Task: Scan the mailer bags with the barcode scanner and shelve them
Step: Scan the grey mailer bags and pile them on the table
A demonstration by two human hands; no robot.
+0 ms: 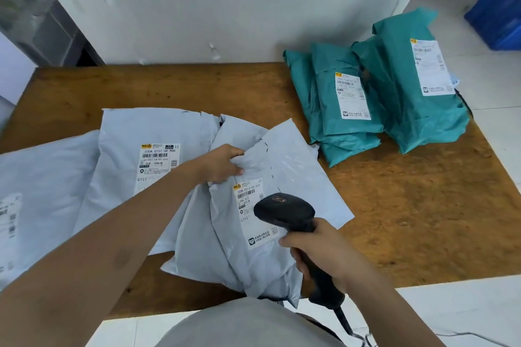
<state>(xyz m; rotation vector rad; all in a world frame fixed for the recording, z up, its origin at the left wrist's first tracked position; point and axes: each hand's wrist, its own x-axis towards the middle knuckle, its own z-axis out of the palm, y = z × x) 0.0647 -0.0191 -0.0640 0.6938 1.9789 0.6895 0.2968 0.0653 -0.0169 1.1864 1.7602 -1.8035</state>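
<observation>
A pale grey mailer bag (pixel 225 256) lies near the front edge of the wooden table (pixel 408 220), its white label (pixel 251 211) facing up. My left hand (pixel 222 163) pinches the top of this bag. In my right hand (pixel 318 251) is a black barcode scanner (pixel 284 211), gripped by the handle, its head hovering just over the label. Another grey mailer bag (pixel 135 155) with a label lies to the left, partly under my left forearm. A third grey bag (pixel 36 191) lies at the far left.
Several teal mailer bags (pixel 380 98) are stacked at the table's back right. A white panel (pixel 225 3) stands behind the table. A blue bin (pixel 499 11) sits on the floor at the far right. The scanner's cable (pixel 345 318) trails down off the front edge.
</observation>
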